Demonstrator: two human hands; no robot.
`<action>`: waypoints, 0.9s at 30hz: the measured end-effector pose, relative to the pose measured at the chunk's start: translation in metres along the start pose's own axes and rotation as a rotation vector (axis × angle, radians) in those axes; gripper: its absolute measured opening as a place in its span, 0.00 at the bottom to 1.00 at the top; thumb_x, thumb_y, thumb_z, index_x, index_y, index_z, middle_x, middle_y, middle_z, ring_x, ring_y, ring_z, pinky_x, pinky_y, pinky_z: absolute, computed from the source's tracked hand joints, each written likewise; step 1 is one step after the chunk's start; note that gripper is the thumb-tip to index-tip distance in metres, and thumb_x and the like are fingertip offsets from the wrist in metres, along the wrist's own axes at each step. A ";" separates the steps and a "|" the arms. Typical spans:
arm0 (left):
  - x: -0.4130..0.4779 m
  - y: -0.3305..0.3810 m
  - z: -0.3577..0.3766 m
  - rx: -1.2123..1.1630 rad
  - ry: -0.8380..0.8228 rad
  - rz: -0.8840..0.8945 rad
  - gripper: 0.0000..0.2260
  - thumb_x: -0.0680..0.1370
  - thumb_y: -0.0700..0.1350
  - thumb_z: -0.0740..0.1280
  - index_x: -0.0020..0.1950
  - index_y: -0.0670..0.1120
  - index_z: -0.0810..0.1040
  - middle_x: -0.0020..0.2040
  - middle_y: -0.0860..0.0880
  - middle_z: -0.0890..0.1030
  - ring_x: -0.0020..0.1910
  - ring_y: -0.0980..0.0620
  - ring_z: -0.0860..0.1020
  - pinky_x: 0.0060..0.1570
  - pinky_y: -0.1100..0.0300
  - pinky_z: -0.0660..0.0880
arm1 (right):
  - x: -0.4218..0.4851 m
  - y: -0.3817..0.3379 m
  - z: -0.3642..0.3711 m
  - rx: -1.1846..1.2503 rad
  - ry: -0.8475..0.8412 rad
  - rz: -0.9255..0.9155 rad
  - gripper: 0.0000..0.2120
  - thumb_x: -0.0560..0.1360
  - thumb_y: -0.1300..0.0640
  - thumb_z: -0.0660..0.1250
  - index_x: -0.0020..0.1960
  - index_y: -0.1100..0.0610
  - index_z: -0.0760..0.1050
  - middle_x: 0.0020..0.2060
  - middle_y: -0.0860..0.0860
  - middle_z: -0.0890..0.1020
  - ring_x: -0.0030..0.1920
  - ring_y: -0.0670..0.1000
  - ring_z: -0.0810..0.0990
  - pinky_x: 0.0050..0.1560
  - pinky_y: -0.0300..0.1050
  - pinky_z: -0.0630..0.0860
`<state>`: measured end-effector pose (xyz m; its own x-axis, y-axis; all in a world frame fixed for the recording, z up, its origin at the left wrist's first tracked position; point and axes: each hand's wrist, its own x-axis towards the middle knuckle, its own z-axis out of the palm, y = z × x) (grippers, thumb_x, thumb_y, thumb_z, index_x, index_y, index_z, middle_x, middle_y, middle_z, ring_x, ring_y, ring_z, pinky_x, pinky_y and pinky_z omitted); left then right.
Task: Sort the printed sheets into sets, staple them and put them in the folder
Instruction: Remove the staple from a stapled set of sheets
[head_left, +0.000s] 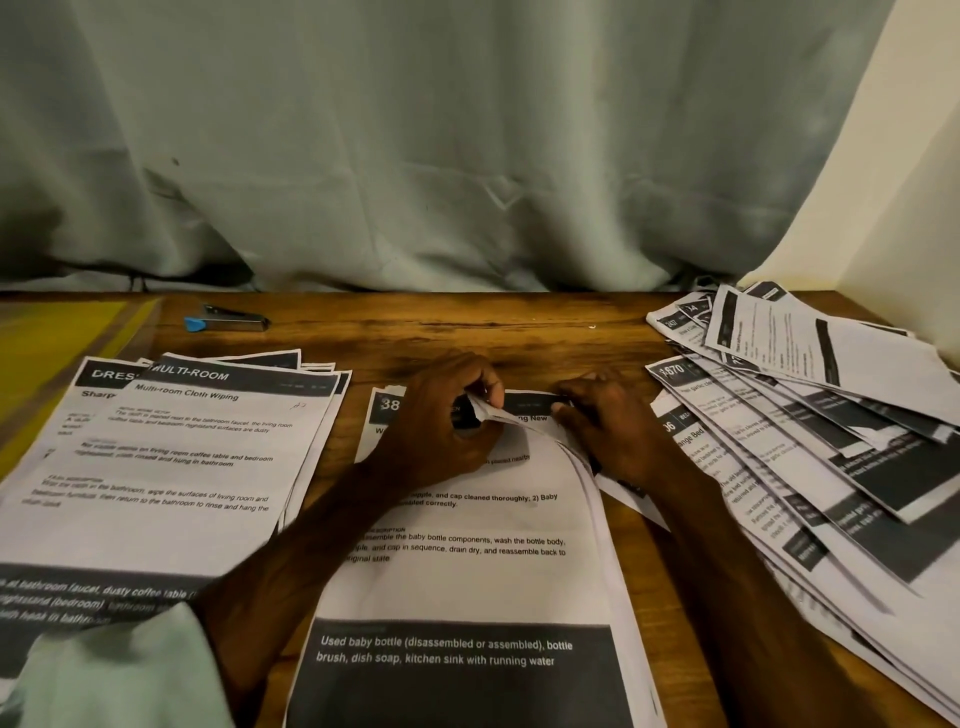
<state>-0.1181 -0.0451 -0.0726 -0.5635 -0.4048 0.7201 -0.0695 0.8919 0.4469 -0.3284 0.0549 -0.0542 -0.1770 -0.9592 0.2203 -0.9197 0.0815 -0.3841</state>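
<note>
A set of printed sheets about a baby bottle (467, 571) lies in the middle of the wooden table (415, 327). My left hand (441, 421) pinches the folded top corner of these sheets between thumb and fingers. My right hand (602, 415) rests beside it on the top right edge, fingertips on the paper. A sorted pile headed "Multi-room" (171, 457) lies at the left. A loose fanned heap of sheets (810, 426) covers the right side. A blue and silver stapler (228, 318) sits at the back left. The yellow folder (57, 332) lies at the far left, partly under the pile.
A pale green curtain (415, 156) hangs right behind the table's back edge. A cream wall (914, 182) closes the right side. A light green sleeve (119, 670) shows at the lower left.
</note>
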 end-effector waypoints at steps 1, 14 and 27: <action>0.000 0.000 0.000 -0.003 0.002 -0.010 0.07 0.73 0.45 0.73 0.45 0.43 0.78 0.43 0.51 0.79 0.43 0.51 0.77 0.42 0.50 0.76 | 0.000 0.001 0.001 -0.008 -0.009 0.004 0.14 0.82 0.50 0.63 0.66 0.52 0.78 0.58 0.53 0.76 0.61 0.51 0.70 0.53 0.42 0.61; 0.003 0.006 0.004 0.016 -0.012 -0.209 0.13 0.78 0.47 0.74 0.60 0.48 0.78 0.55 0.56 0.82 0.55 0.59 0.79 0.57 0.60 0.77 | -0.025 -0.040 -0.033 0.818 -0.007 -0.107 0.11 0.77 0.56 0.69 0.57 0.55 0.84 0.47 0.40 0.87 0.49 0.41 0.85 0.45 0.33 0.78; 0.003 0.006 0.006 0.151 -0.061 -0.310 0.12 0.81 0.50 0.69 0.63 0.50 0.79 0.57 0.54 0.81 0.53 0.61 0.73 0.54 0.78 0.60 | -0.020 -0.032 -0.013 0.544 0.170 -0.054 0.07 0.80 0.55 0.68 0.54 0.52 0.84 0.44 0.41 0.86 0.43 0.39 0.85 0.39 0.32 0.78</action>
<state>-0.1253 -0.0403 -0.0709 -0.5443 -0.6521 0.5277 -0.3634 0.7503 0.5523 -0.3002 0.0753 -0.0351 -0.2304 -0.8975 0.3760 -0.6244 -0.1601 -0.7646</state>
